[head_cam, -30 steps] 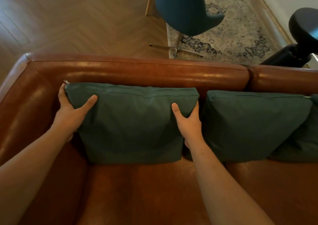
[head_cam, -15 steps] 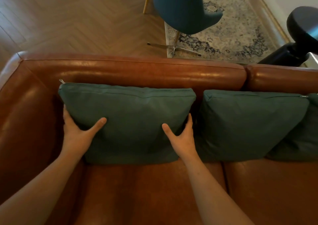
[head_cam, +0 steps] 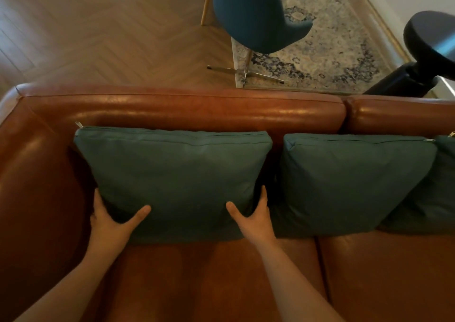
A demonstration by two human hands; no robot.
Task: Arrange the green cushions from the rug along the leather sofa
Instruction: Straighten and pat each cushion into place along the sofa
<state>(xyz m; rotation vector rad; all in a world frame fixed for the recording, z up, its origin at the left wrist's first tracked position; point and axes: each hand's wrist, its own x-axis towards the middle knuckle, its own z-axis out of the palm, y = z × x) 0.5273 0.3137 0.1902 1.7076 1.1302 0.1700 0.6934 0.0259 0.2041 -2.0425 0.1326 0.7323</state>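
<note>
A green cushion [head_cam: 177, 174] stands upright against the back of the brown leather sofa [head_cam: 187, 111], at its left end. My left hand [head_cam: 110, 225] grips the cushion's lower left corner, thumb across the front. My right hand [head_cam: 253, 219] grips the lower right corner the same way. A second green cushion [head_cam: 349, 183] leans against the back just to the right, close beside the first. Part of a third green cushion [head_cam: 440, 193] shows at the right edge.
Behind the sofa lie a herringbone wood floor [head_cam: 103, 38] and a patterned rug [head_cam: 327, 51]. A blue swivel chair [head_cam: 253, 14] stands at the rug's edge. A black round object [head_cam: 430, 41] is at the far right.
Both hands have slid down the sides of the left cushion, from its upper corners to its lower corners. The cushion stays against the sofa back.
</note>
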